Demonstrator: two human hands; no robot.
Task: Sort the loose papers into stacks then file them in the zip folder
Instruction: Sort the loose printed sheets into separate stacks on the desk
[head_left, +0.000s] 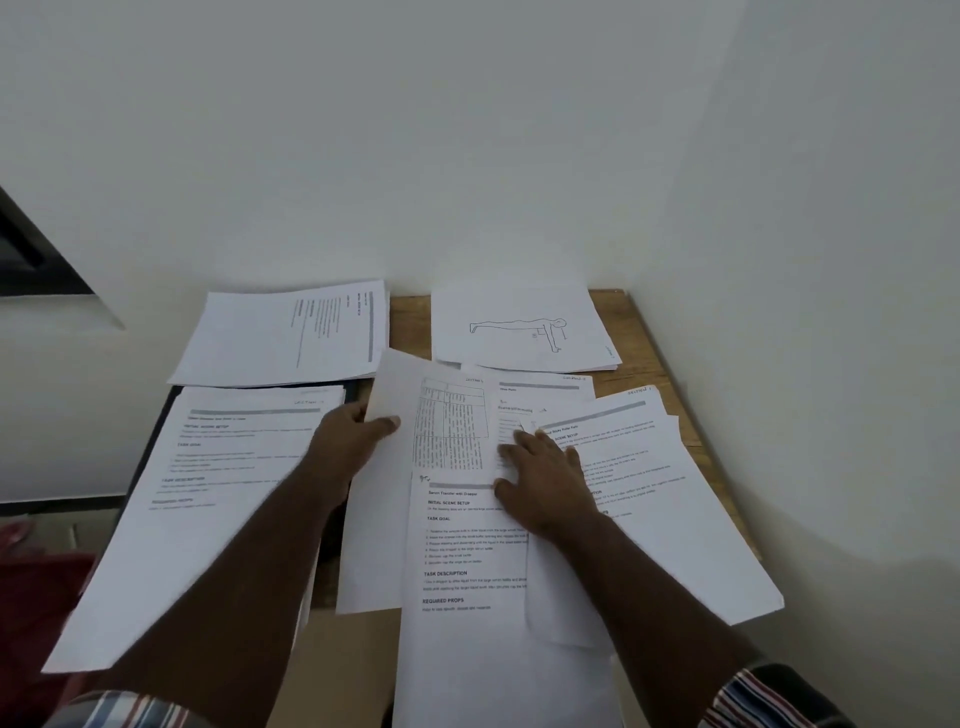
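Wooden table in the corner, white papers spread all over it. Left hand pinches the edge of a sheet with a table printed on it, thumb on top, lifting its left side. Right hand lies flat, fingers spread, pressing the loose pile in the middle. One stack sits far left, another with a line drawing far right, and a near-left stack covers a dark folder.

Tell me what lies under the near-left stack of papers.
A dark folder shows along the near-left stack's far and left edges. Most of it is covered.
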